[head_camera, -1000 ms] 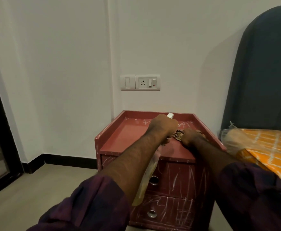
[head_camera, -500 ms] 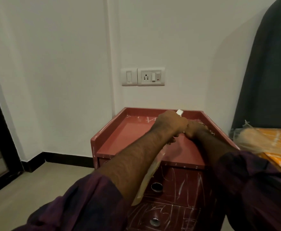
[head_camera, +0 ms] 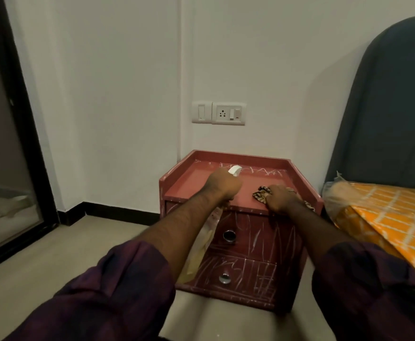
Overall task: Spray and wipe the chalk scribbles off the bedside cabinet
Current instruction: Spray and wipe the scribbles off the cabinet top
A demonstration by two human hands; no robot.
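A red bedside cabinet (head_camera: 196,175) with two drawers stands against the white wall. White chalk scribbles (head_camera: 265,171) run along the back of its top and across both drawer fronts. My left hand (head_camera: 224,184) grips a spray bottle (head_camera: 202,244); its white nozzle pokes out above my fist over the cabinet top and its pale body hangs below my forearm. My right hand (head_camera: 280,199) presses a patterned brown cloth (head_camera: 261,193) onto the right front part of the top.
A bed with an orange checked cover (head_camera: 396,215) and a dark headboard (head_camera: 388,107) stands close on the right. A switch and socket plate (head_camera: 218,113) is on the wall above the cabinet. A dark-framed glass door (head_camera: 9,156) is at the left, beige floor between.
My hands have drawn apart: the right one has slid the cloth from beside the left fist toward the right front of the top. The view has pulled back and shifted.
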